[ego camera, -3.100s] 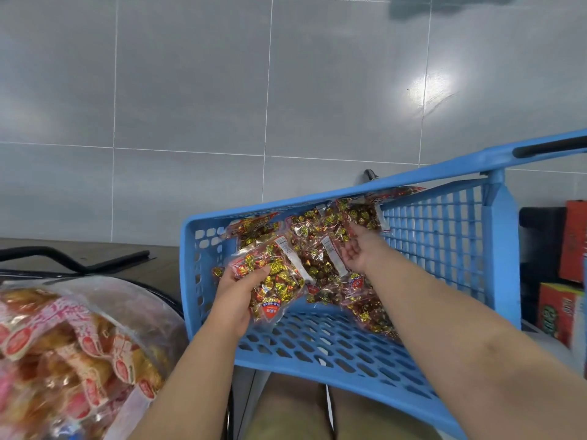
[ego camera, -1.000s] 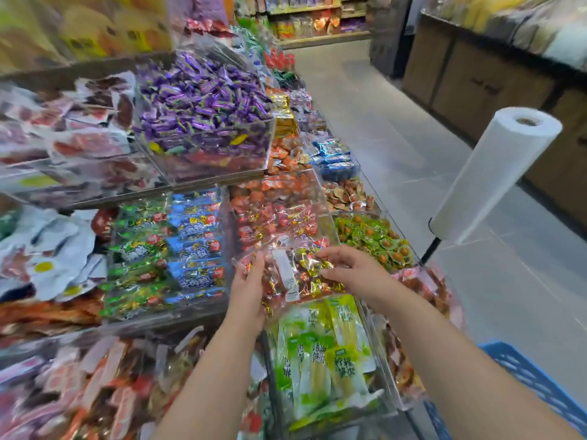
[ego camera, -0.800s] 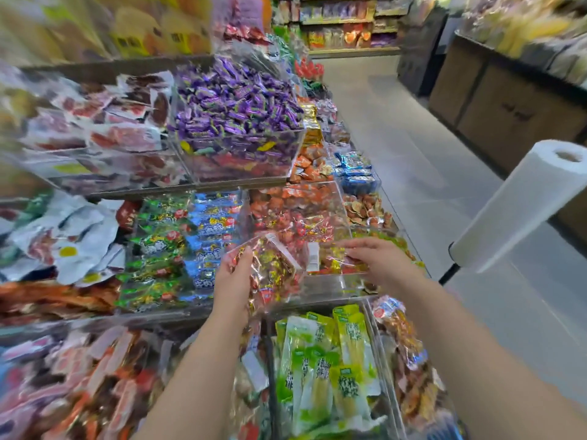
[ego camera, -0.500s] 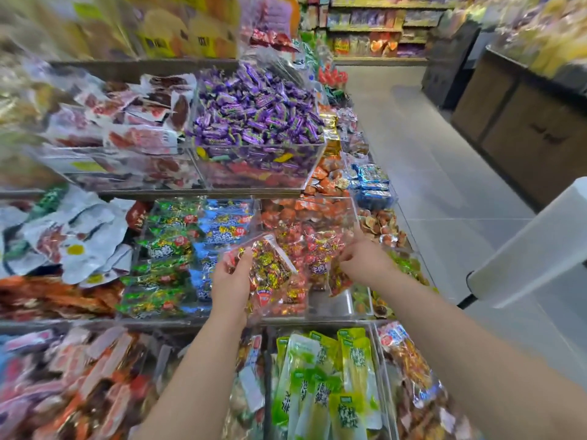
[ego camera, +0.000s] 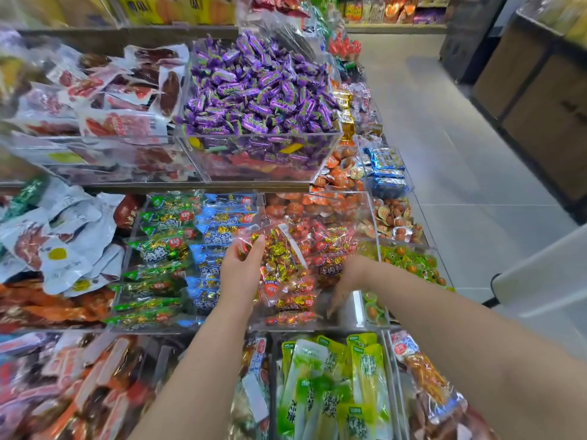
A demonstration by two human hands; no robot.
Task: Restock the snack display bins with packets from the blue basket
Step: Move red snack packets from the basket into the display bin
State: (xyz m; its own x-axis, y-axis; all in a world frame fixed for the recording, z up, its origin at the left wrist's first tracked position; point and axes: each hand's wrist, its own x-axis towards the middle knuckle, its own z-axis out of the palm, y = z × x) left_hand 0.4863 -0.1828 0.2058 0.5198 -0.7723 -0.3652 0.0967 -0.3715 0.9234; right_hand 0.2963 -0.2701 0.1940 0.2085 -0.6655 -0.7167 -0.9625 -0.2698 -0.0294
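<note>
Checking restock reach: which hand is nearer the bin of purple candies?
Left. The left hand sits below the purple candy bin; the right hand is lower and further right.

"牛肉粒" on red snack packets (ego camera: 328, 269) and blue packets (ego camera: 217, 239).

A clear packet (ego camera: 279, 265) of gold- and red-wrapped sweets, with a white label strip along its upper right edge, stands tilted above the middle clear bin (ego camera: 313, 323), leaning toward the bin's left wall. Below and behind it the bin holds similar red-and-gold packets (ego camera: 327, 246), heaped loosely toward the back wall and thinner at the front right corner, where bare clear plastic shows. The blue basket is out of view.
</note>
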